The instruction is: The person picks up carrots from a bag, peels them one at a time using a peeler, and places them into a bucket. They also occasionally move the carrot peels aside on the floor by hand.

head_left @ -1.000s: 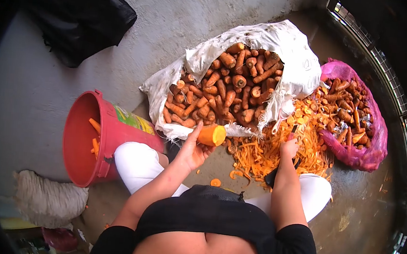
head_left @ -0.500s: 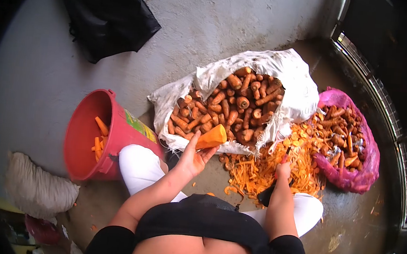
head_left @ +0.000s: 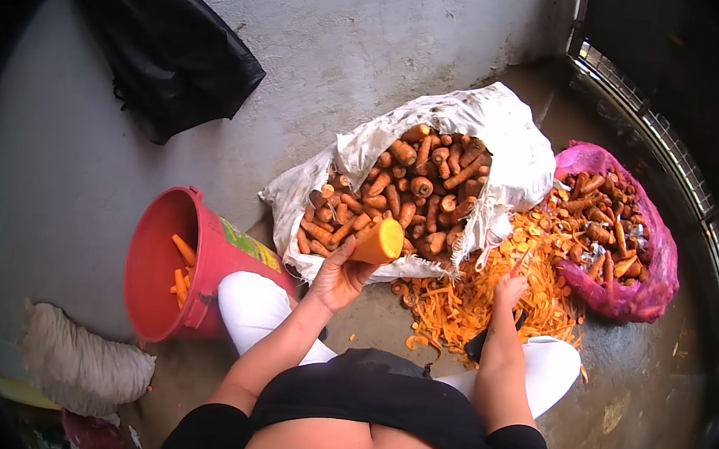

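My left hand (head_left: 341, 278) grips a thick peeled carrot (head_left: 379, 242), its cut end turned up towards me. Just beyond it lies a torn white sack (head_left: 512, 144) full of unpeeled carrots (head_left: 418, 187). In my right hand (head_left: 509, 291) is a slim orange-red tool (head_left: 523, 264); whether it is a peeler or a knife I cannot make out. That hand is over a heap of carrot peelings (head_left: 450, 314) and cut-off ends on the floor.
A red bucket (head_left: 237, 257) lies tipped to my left with peeled carrots (head_left: 183, 269) inside. On the right is a pink bag (head_left: 660, 259) of rough carrots. A black plastic sheet (head_left: 170, 45) hangs at the wall; a pale sack (head_left: 91, 363) sits lower left.
The carrot in my left hand has turned so its cut end faces me more. My right hand has risen slightly over the peelings. The whole view has shifted a little.
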The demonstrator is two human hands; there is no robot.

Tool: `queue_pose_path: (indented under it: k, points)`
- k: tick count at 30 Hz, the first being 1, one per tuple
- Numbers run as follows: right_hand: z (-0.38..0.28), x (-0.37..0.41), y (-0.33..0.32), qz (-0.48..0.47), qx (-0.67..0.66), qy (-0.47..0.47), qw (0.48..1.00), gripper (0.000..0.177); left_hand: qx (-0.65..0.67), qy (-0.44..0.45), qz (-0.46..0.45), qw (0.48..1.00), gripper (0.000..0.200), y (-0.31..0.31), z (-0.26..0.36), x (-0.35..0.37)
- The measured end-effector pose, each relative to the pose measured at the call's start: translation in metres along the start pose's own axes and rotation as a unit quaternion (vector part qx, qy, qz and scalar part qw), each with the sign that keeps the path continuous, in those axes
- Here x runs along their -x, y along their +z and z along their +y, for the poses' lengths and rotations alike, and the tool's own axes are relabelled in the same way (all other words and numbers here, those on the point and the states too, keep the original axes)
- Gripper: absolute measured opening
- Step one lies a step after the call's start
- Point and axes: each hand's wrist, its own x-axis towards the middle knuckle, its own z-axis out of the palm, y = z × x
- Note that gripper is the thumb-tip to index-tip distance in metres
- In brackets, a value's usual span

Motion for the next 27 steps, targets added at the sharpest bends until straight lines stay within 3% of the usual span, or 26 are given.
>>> queue_pose_path:
  k: [2,3,6,8,10,12,14,16,18,21,24,25,27]
  points:
    - [-0.004,0.000,-0.009,-0.002,-0.028,-0.003,1.000,0.038,-0.044,0.002,-0.005,0.999,0.039,-0.001,-0.003,-0.001]
    - [0.005,-0.005,-0.003,0.028,-0.053,-0.068,0.996,0.034,-0.060,-0.008,-0.013,0.998,0.031,0.006,-0.004,0.002]
    - [-0.050,0.037,-0.066,-0.051,-0.229,-0.038,0.971,0.029,-0.078,-0.011,-0.028,0.997,0.028,0.008,-0.010,0.010]
    - [-0.047,0.018,-0.013,-0.155,-0.469,-0.076,0.866,0.022,-0.103,0.020,-0.021,0.994,0.025,0.008,-0.014,0.013]
    - [-0.097,0.075,-0.048,-0.283,-0.545,-0.003,0.789,0.018,-0.129,0.066,-0.006,0.989,0.026,-0.005,-0.022,0.011]
    - [-0.133,0.132,-0.096,-0.398,-0.449,0.028,0.799,0.026,-0.189,0.105,0.010,0.976,0.030,-0.005,-0.026,0.012]
    - [-0.146,0.166,-0.111,-0.543,-0.480,0.047,0.687,0.034,-0.260,0.153,0.022,0.953,0.032,-0.002,-0.031,0.014]
    - [-0.152,0.184,-0.129,-0.640,-0.470,0.029,0.607,0.044,-0.349,0.189,0.003,0.918,0.034,-0.001,-0.034,0.015]
    - [-0.153,0.192,-0.123,-0.622,-0.464,0.026,0.630,0.047,-0.451,0.227,-0.030,0.863,0.036,-0.005,-0.036,0.015]
    - [-0.147,0.193,-0.113,-0.613,-0.455,0.007,0.645,0.046,-0.579,0.176,-0.049,0.794,0.045,-0.009,-0.025,0.013]
    - [-0.150,0.193,-0.135,-0.611,-0.391,-0.097,0.681,0.043,-0.700,0.051,-0.084,0.708,0.060,0.001,-0.007,0.013]
    - [-0.151,0.196,-0.132,-0.604,-0.434,-0.109,0.659,0.036,-0.727,0.060,-0.069,0.681,0.063,0.006,-0.008,0.014]
    - [-0.155,0.203,-0.133,-0.576,-0.446,-0.165,0.665,0.029,-0.802,0.014,-0.070,0.592,0.058,0.021,-0.005,0.011]
